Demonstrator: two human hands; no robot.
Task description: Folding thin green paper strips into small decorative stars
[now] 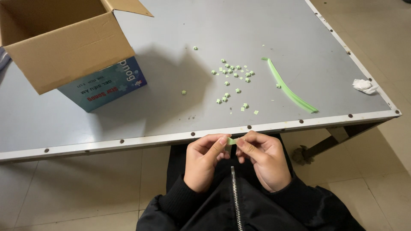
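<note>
Just below the table's front edge, my left hand and my right hand meet fingertip to fingertip, both pinching a small piece of pale green paper strip. Most of that piece is hidden by my fingers. On the grey table above my hands lie several tiny folded green paper stars, scattered in a loose cluster with small green scraps among them. A bundle of long green paper strips lies diagonally to the right of the cluster.
An open brown cardboard box sits at the table's far left, on or against a blue printed carton. A crumpled white tissue lies near the right edge. Tiled floor surrounds the table; a metal leg shows at right.
</note>
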